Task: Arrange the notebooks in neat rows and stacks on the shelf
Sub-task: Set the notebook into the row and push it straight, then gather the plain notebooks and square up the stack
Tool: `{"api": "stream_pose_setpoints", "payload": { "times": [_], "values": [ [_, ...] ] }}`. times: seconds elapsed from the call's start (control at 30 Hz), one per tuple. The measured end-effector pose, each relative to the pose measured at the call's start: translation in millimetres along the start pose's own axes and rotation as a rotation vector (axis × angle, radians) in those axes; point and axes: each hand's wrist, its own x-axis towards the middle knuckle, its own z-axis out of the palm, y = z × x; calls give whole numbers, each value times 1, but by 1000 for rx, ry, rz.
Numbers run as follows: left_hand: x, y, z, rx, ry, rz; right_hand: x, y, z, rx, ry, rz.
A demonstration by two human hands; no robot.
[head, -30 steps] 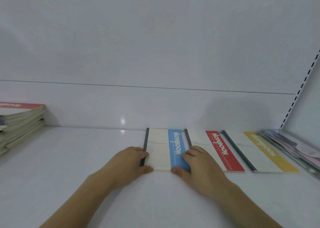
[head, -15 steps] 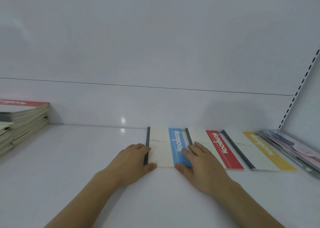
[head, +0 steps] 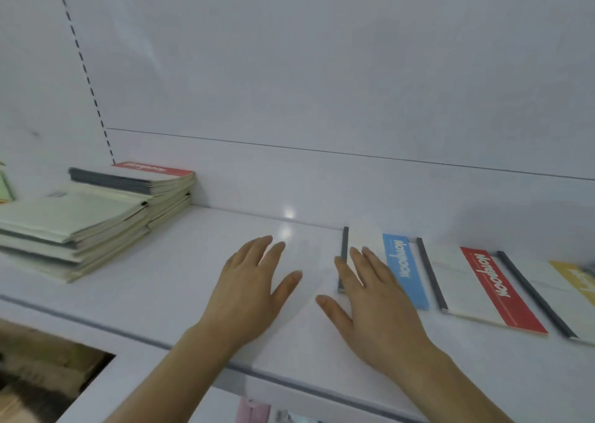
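Note:
Three notebooks lie side by side on the white shelf (head: pixel 180 261): one with a blue band (head: pixel 402 268), one with a red band (head: pixel 492 290), one with a yellow band (head: pixel 576 281) cut off at the right edge. My right hand (head: pixel 373 297) lies flat with straight fingers over the left part of the blue-band notebook. My left hand (head: pixel 251 287) is spread flat over the bare shelf, to the left of that notebook and apart from it. An uneven stack of notebooks (head: pixel 96 216) with a red-band one on top stands at the left.
The shelf's front edge (head: pixel 135 335) runs across the lower view, with a dark opening (head: pixel 48 384) below it at the lower left. A white back wall (head: pixel 322 101) closes the shelf behind. Pink items (head: pixel 254 411) show under the shelf edge.
The view has swung left, bringing the left stack in. My left hand has let go of the blue-band notebook's spine and moved left onto bare shelf. My right hand has flattened on that notebook.

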Motion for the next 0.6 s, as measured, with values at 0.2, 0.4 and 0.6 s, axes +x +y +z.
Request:
{"api": "stream_pose_setpoints", "payload": {
  "times": [0.2,0.4,0.6],
  "values": [
    [-37,-69,-43,98,72,-75,10,-88,-3,-26,-7,-75],
    [-84,-165,-102,106,113,-88,20,-211,2,-5,0,-117],
    [-117,-263,-146,95,114,-142,36,-313,14,55,5,-138]
  ]
}}
